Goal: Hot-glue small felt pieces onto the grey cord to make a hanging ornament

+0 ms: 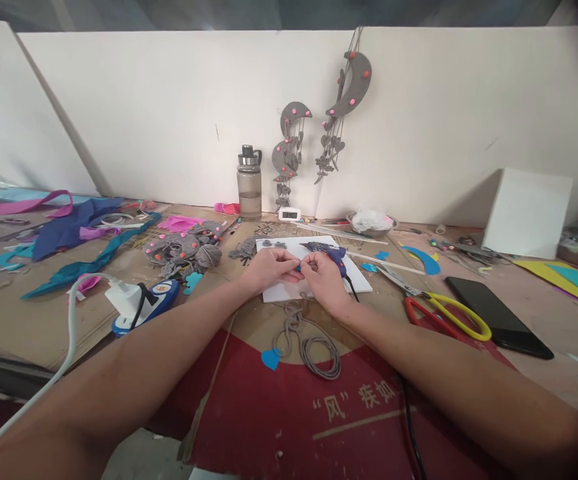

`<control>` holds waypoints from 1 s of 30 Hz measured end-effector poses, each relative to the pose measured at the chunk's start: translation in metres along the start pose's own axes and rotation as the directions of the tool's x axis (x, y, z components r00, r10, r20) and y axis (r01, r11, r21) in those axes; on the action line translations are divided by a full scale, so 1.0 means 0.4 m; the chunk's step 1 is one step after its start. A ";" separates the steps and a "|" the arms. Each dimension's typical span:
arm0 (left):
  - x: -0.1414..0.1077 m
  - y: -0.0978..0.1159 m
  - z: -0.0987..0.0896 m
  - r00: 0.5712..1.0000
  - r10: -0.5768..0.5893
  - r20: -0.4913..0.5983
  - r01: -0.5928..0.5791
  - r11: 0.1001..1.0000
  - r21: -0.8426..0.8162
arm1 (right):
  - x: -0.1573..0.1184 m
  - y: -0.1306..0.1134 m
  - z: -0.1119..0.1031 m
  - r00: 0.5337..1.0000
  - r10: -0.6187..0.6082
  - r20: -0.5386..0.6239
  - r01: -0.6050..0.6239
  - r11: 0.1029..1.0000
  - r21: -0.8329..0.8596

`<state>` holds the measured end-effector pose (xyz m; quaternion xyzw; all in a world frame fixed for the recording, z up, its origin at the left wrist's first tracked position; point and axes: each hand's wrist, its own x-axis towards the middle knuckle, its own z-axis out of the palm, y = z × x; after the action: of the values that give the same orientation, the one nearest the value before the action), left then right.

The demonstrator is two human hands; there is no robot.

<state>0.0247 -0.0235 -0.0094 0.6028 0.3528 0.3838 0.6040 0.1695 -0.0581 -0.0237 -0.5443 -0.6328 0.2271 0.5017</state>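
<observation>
My left hand (273,269) and my right hand (323,275) meet fingertip to fingertip over a white board (281,295), both pinched closed. A bit of a small blue piece (298,268) shows between the fingers; most of it is covered. Just below the hands, a grey cord (321,360) lies in loops, with a blue felt heart (270,359) by it. Behind my right hand a dark blue glue gun (337,255) rests on the board. Small grey felt pieces (273,243) sit at the board's far edge.
Red-and-yellow scissors (436,307) and a black phone (499,317) lie at right. To the left are a power strip (161,297) with a white plug, grey felt moons (169,247) and coloured felt strips (93,243). A water bottle (249,187) stands behind; moon garlands (353,83) hang on the white wall.
</observation>
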 end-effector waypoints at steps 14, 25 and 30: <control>0.019 -0.024 0.003 0.967 0.112 -0.227 -0.126 0.991 -0.050 | -0.006 0.014 0.003 0.988 -0.149 -0.049 0.148 0.989 -0.026; 0.025 -0.023 -0.002 0.927 0.151 -0.344 -0.228 0.954 -0.196 | -0.006 -0.040 -0.015 0.952 -0.286 0.110 0.304 0.929 -0.210; 0.033 -0.007 -0.024 0.910 0.133 -0.394 -0.272 0.906 -0.323 | -0.045 -0.089 -0.022 0.872 -0.411 0.265 0.485 0.796 -0.362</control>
<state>0.0223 -0.0074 -0.0120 0.4302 0.3135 0.6096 0.5873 0.1593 -0.0876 0.0025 -0.4508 -0.8184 0.0071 0.3563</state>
